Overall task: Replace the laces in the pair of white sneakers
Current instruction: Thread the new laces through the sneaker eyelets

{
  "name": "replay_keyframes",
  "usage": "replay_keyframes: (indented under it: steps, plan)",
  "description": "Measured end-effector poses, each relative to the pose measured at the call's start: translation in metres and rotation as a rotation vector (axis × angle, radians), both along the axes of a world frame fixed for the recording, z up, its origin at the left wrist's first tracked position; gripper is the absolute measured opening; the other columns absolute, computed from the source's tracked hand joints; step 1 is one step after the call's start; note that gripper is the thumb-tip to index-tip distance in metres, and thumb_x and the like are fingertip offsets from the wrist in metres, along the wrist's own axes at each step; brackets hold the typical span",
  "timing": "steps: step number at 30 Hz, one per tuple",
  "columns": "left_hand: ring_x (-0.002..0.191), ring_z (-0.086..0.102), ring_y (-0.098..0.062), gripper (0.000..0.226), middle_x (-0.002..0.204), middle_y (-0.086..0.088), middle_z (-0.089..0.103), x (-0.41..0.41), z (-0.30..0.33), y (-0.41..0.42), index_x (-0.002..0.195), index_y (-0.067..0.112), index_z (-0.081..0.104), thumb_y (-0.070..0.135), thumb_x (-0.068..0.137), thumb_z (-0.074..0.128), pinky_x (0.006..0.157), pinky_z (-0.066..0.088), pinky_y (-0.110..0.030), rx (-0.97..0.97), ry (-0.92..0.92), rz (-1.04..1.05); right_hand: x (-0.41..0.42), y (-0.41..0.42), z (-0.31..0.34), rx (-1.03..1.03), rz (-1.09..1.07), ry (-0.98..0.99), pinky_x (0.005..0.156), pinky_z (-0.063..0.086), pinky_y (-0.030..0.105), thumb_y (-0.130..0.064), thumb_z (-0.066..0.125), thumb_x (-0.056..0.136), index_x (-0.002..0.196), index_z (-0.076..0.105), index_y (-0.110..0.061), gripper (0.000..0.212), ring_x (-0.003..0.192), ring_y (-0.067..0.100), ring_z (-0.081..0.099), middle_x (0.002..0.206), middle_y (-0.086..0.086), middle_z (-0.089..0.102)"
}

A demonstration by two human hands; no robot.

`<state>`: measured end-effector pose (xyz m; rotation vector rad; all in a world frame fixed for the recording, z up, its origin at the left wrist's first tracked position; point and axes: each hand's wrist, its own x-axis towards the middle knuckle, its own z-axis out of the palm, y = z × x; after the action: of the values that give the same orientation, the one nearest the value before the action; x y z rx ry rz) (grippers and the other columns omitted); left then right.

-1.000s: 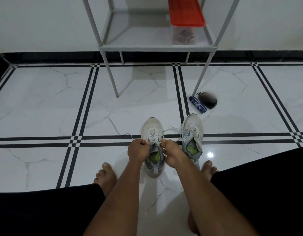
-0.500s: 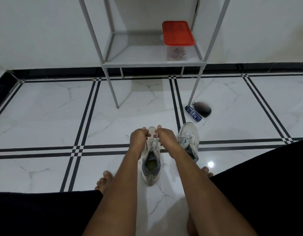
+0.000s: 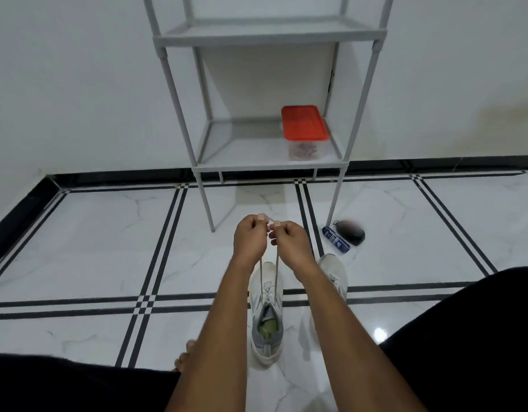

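Hands were raised side by side above the near sneaker (image 3: 266, 310), which stood on the tiled floor (image 3: 87, 254) between the forearms. Left hand (image 3: 251, 237) pinched one lace (image 3: 260, 273) end; right hand (image 3: 292, 240) pinched the other, both strands running taut down to the eyelets. Second sneaker (image 3: 335, 273) stood just right, partly hidden by the right forearm.
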<state>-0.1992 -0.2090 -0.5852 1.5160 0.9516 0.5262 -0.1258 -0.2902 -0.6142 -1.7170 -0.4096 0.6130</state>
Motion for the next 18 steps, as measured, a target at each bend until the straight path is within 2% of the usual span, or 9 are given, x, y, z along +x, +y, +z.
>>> replay_keyframes:
  steps: [5, 9, 13, 18]
  plan:
    - [0.095, 0.072, -0.016, 0.025, 0.094, 0.003, 0.075, 0.004, 0.025, 0.006, 0.099, 0.020, 0.068, 0.030, 0.109, 0.048, 0.089, 0.058, -0.037, 0.108, -0.083, -0.003, 0.000, 0.003, 0.025, 0.085, -0.034, -0.067, 0.088, 0.059, 0.035, -0.032, 0.052, 0.111, 0.106, 0.074, -0.020, 0.026, 0.090, 0.010, 0.074, 0.097, -0.005, 0.078]
    - [0.094, 0.073, -0.013, 0.021, 0.094, 0.007, 0.077, 0.006, 0.038, 0.009, 0.097, 0.024, 0.070, 0.030, 0.107, 0.054, 0.091, 0.059, -0.041, 0.163, -0.129, -0.015, 0.001, 0.005, 0.041, 0.162, -0.053, -0.121, 0.089, 0.060, 0.034, -0.030, 0.055, 0.110, 0.106, 0.076, -0.022, 0.022, 0.089, 0.006, 0.075, 0.097, -0.009, 0.079]
    - [0.091, 0.072, -0.005, 0.019, 0.093, 0.011, 0.077, 0.005, 0.046, 0.009, 0.100, 0.028, 0.075, 0.030, 0.106, 0.058, 0.088, 0.059, -0.033, 0.223, -0.161, -0.015, 0.002, 0.006, 0.049, 0.200, -0.084, -0.162, 0.086, 0.060, 0.033, -0.034, 0.059, 0.108, 0.100, 0.075, -0.024, 0.020, 0.087, 0.006, 0.075, 0.093, -0.009, 0.077]
    - [0.094, 0.073, -0.008, 0.011, 0.099, 0.011, 0.077, 0.006, 0.051, 0.012, 0.107, 0.029, 0.077, 0.031, 0.102, 0.067, 0.078, 0.057, -0.022, 0.269, -0.203, 0.033, 0.005, 0.010, 0.055, 0.241, -0.122, -0.218, 0.081, 0.059, 0.031, -0.033, 0.062, 0.107, 0.098, 0.076, -0.030, 0.017, 0.085, 0.009, 0.074, 0.091, -0.011, 0.076]
